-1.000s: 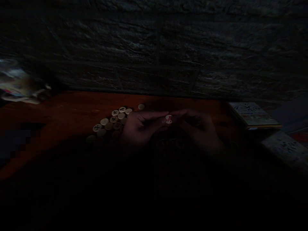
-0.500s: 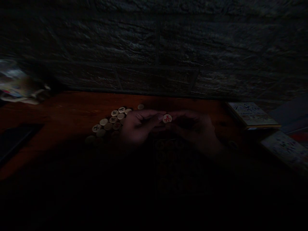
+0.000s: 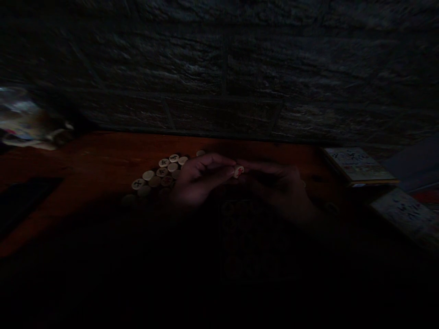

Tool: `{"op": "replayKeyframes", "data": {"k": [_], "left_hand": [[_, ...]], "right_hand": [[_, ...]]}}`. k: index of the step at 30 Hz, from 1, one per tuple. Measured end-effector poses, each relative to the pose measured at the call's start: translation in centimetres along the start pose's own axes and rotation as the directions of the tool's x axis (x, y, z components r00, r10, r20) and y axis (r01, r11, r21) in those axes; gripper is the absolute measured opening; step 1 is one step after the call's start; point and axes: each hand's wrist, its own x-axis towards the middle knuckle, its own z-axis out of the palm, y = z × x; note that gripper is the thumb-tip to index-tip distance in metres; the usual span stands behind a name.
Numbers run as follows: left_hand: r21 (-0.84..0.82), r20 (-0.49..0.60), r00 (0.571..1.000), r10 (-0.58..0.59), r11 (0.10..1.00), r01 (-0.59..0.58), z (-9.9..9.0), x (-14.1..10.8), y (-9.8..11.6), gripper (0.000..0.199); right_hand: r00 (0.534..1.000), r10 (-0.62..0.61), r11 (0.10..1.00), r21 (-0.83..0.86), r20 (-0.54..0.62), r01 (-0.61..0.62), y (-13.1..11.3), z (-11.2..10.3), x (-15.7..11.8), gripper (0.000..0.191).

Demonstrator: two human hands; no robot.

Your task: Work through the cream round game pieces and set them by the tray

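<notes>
A round pale Chinese chess piece point(image 3: 239, 172) with a red character is held up between my two hands, its face tilted. My left hand point(image 3: 195, 180) pinches it from the left with thumb and fingers. From the other side, the fingertips of my right hand point(image 3: 279, 183) close on the same piece. Left of my left hand lies a loose group of Chinese chess pieces point(image 3: 148, 175), some with dark characters, some blank side up. Below my hands, a dim tray-like shape point(image 3: 236, 200) with rows of round pieces barely shows in deep shadow.
On the right sit a box with dark writing point(image 3: 360, 162) and a second similar box point(image 3: 408, 212). A dark flat object point(image 3: 27, 196) lies at the left, and a pale bag-like thing point(image 3: 27, 121) stands behind it. A brick wall point(image 3: 219, 64) borders the wooden table point(image 3: 103, 155).
The red-marked piece has turned between my fingers, so its face now slants and its rim shows. My hands stay in nearly the same place.
</notes>
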Motion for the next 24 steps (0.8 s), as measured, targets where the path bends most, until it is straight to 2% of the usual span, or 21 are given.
{"op": "replayKeyframes", "data": {"k": [7, 12, 17, 21, 24], "left_hand": [[0.017, 0.028, 0.999, -0.016, 1.0, 0.015, 0.34, -0.28, 0.37, 0.024], [0.004, 0.019, 0.999, -0.051, 0.999, 0.051, 0.46, -0.3, 0.66, 0.023], [-0.027, 0.034, 0.996, -0.078, 0.997, 0.079, 0.54, -0.17, 0.91, 0.024], [-0.003, 0.061, 0.996, -0.069, 0.998, 0.07, 0.53, -0.08, 0.8, 0.024], [0.058, 0.055, 0.993, -0.1, 0.994, 0.097, 0.59, -0.14, 0.78, 0.026]], "right_hand": [[0.999, -0.012, 1.0, 0.011, 0.033, 0.012, -0.25, -0.01, 0.02, 0.038], [0.999, 0.017, 0.998, 0.054, 0.029, -0.018, 0.02, 0.05, -0.01, 0.03], [1.0, 0.028, 0.999, 0.02, 0.003, -0.028, -0.03, -0.08, -0.05, 0.028], [1.0, -0.017, 0.999, -0.027, -0.001, 0.017, 0.03, -0.17, 0.02, 0.031], [0.998, -0.057, 0.998, -0.001, 0.022, 0.057, 0.13, -0.16, 0.1, 0.032]]}}
